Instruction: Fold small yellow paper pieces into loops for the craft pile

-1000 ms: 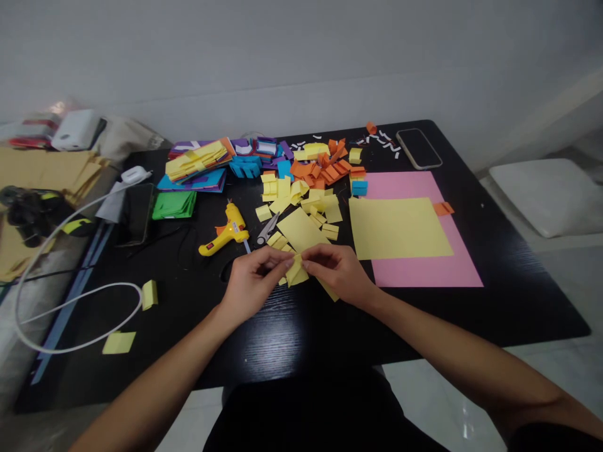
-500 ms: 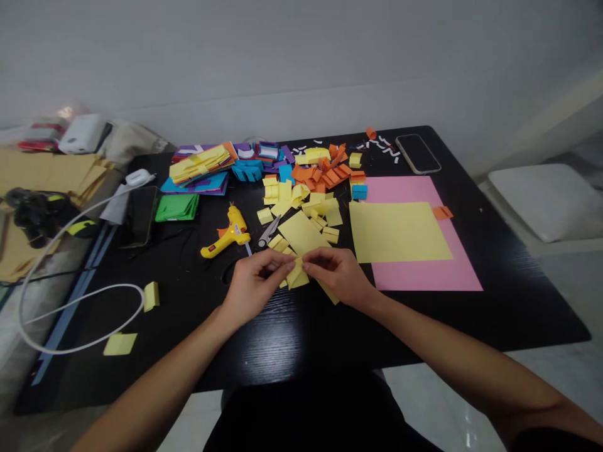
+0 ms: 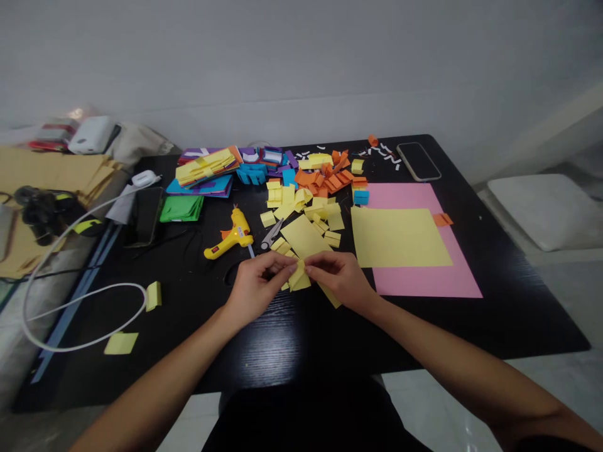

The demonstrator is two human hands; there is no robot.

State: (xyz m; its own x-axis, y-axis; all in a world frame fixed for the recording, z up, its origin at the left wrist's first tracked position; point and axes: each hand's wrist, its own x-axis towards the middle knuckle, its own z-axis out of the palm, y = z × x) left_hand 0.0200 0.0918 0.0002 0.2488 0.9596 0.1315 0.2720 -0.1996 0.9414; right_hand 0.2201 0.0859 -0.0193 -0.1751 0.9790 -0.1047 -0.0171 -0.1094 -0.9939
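Between the fingertips of both hands is a small folded piece of yellow paper (image 3: pixel 299 275). My left hand (image 3: pixel 258 282) pinches its left side, and my right hand (image 3: pixel 342 276) pinches the right side. Behind them lies a yellow paper strip (image 3: pixel 304 237), partly covered by my right fingers. Scissors (image 3: pixel 272 235) rest just beyond my left hand, their handles partly hidden by it. To the left of the scissors lies a yellow glue gun (image 3: pixel 230 235). Several small folded yellow papers (image 3: pixel 285 196) and orange papers (image 3: pixel 325 179) are heaped farther back.
A yellow sheet (image 3: pixel 400 237) overlaps a pink sheet (image 3: pixel 424 281) on the right. Phones lie at the back right (image 3: pixel 418 161) and left (image 3: pixel 144 216). Green folded paper (image 3: pixel 181 208) and stacked coloured paper (image 3: pixel 207 168) sit back left. A white cable (image 3: pixel 89 292) loops over the left edge.
The whole view has shifted slightly, so things appear a little lower and to the right. Both hands keep their pinch on the small yellow paper.
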